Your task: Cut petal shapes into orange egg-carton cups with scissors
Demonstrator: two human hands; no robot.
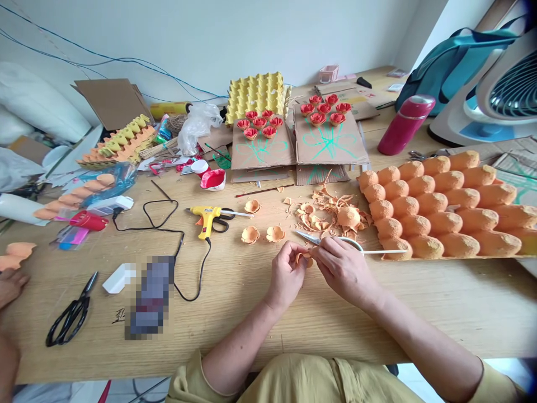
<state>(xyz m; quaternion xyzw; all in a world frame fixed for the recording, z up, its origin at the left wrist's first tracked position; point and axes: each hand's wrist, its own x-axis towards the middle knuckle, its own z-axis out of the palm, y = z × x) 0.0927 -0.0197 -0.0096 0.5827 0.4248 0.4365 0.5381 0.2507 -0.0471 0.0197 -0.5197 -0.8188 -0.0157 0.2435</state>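
Observation:
My left hand (288, 270) is closed, pinching a small orange egg-carton flower cup (309, 261) just above the table. My right hand (344, 268) is closed at the cup's edge, fingertips close to the left ones. A thin white stick (385, 252) juts out to the right from my right hand and appears to be in its grip. White-handled scissors (309, 238) lie just behind my right hand, partly hidden by it. Beyond my left hand sit finished-looking orange cups (276, 234), cut into petals. Orange scraps and a whole cup (348, 216) lie behind the scissors.
An orange egg tray (444, 198) lies on the right. A yellow glue gun (207, 218), its cord and black scissors (71, 319) are on the left. Red flowers stand on cardboard (264, 154) at the back, near a magenta bottle (405, 126). Another person's hand (12, 286) shows at far left.

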